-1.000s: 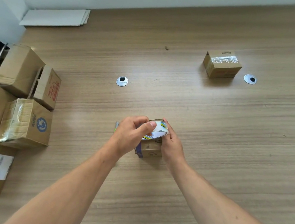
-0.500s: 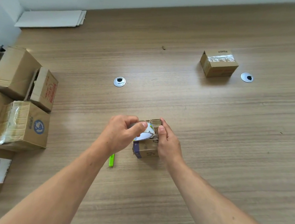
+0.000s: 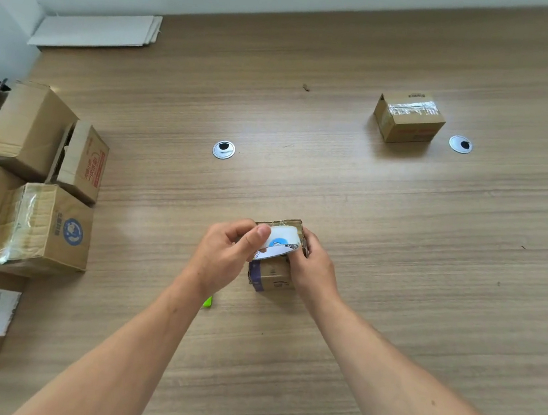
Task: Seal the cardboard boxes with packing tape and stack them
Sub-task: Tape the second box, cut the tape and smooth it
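Head view of a wooden table [image 3: 385,221] with both bare forearms reaching forward.

The left hand [image 3: 225,256] grips a roll of tape [image 3: 278,244]. Its fingers are curled round the roll's left side and its thumb lies across the white outer face. The roll is tilted, and its printed side ring faces the viewer.

Directly under these fingers a small box [image 3: 271,274] stands on the table, and the roll rests on or just above its top. A dark purple strip runs down the box's near left corner.

The right hand [image 3: 313,270] holds the right side of the small box. Its fingers are bent over the top right edge and close against the roll. Whether they also pinch a loose tape end cannot be told.

Below the left wrist, on the near side of the fingers, a green object [image 3: 208,302] lies mostly hidden.

Far beyond the right hand's fingertips a taped box [image 3: 409,118] stands alone, well apart from them, with a round metal grommet [image 3: 460,144] just beside it. A second grommet [image 3: 223,149] lies beyond the left hand's fingers.

Well to the left of the left hand a group of cardboard boxes [image 3: 42,227] sits at the table's edge; some have open flaps. Flat white sheets [image 3: 97,30] lie in the far left corner.
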The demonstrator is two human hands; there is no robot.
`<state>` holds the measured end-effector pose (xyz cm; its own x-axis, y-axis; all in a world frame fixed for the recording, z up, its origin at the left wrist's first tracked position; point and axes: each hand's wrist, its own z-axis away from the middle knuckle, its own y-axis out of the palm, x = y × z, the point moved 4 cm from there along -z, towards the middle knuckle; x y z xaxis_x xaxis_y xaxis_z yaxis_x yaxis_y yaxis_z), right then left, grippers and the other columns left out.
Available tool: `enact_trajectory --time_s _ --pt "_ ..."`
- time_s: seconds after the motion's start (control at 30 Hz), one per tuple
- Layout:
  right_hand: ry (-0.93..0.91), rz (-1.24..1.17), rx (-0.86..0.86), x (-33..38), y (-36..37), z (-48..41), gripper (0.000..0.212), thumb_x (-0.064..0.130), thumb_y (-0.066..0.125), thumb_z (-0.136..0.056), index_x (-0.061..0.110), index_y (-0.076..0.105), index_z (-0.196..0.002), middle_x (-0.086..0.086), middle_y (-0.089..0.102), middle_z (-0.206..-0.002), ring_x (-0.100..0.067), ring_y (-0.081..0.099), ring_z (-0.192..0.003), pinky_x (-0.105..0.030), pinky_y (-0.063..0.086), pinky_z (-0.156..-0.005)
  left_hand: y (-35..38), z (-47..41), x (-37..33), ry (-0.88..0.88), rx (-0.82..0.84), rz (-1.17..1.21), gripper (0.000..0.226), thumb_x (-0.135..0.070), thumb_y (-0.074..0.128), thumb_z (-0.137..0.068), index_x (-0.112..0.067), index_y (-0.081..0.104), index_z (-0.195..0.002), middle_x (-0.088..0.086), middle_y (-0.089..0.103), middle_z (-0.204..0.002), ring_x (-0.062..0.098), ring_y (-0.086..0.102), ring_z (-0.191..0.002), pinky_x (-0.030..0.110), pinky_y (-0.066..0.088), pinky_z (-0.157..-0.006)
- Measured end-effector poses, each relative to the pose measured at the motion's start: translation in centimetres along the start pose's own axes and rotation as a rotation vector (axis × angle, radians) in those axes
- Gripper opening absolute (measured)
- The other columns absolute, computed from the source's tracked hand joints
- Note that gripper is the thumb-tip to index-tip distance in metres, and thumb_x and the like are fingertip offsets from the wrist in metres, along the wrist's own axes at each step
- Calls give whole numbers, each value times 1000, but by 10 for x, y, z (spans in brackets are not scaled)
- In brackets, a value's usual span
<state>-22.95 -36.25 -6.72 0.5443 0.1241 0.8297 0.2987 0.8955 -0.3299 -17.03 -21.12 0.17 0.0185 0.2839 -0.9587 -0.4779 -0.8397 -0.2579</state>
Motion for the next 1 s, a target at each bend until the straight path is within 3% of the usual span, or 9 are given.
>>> enact_trajectory --time_s 0.1,0.2,0.33,0.43,0.57,0.7,0.8,0.9,1.0 --pt "-15 29 5 1 1 0 55 53 48 -89 31 56 -139 2 68 -122 -17 62 -115 -40 49 -101 -2 2 4 -5 -48 81 55 -56 57 -86 -9 49 -59 3 42 -59 14 39 -59 22 35 -58" --pt "-33 48 8 2 2 -1 65 58 42 -84 28 56 -140 0 68 -124 -19 61 -116 -40 48 -102 -5 2 4 7 -46 83 63 -56 57 -86 -1 43 -59 3 38 -58 14 34 -57 22 29 -54" --pt "-50 76 7 3 1 -1 69 61 39 -84 25 55 -141 -1 67 -126 -20 60 -118 -38 46 -102 -7 0 -1 1 -16 45 48 -53 60 -85 -21 43 -53 -6 32 -55 11 28 -54 23 25 -51" --pt "-78 94 13 2 0 -2 65 62 42 -88 23 56 -140 -2 68 -126 -22 60 -119 -37 46 -101 -16 -1 -3 -7 -38 -11 48 -55 60 -83 -25 42 -50 -8 28 -56 12 25 -54 28 21 -52" --pt "-102 131 23 2 -1 -4 57 48 48 -103 22 41 -153 -5 55 -146 -23 49 -135 -34 38 -110 -36 4 5 -36 -78 -53 51 -58 62 -80 -21 40 -51 -3 25 -59 15 23 -56 32 17 -54" --pt "-133 176 34 9 0 -5 58 41 47 -105 23 31 -158 -6 47 -154 -24 43 -141 -34 34 -115 -37 8 7 -27 -87 -57 60 -59 62 -79 -9 39 -56 0 25 -60 15 23 -57 31 17 -54" --pt "-109 179 36 15 3 -9 65 45 53 -101 22 31 -158 -7 50 -152 -25 44 -140 -35 35 -114 -38 7 8 -21 -112 -73 66 -60 61 -79 -2 36 -59 0 25 -60 15 24 -57 31 18 -53" --pt "-97 153 16 14 9 -8 81 60 62 -91 24 31 -156 -5 60 -136 -25 52 -129 -40 43 -107 -40 10 10 -27 -123 -54 57 -60 61 -79 -13 38 -55 -2 29 -59 14 27 -57 29 22 -53" --pt "-105 159 -9 7 12 -8 81 63 64 -88 26 33 -153 -2 64 -127 -24 56 -122 -41 46 -103 -36 13 10 -40 -102 7 46 -58 62 -80 -26 47 -51 -6 34 -57 13 32 -58 30 27 -56"
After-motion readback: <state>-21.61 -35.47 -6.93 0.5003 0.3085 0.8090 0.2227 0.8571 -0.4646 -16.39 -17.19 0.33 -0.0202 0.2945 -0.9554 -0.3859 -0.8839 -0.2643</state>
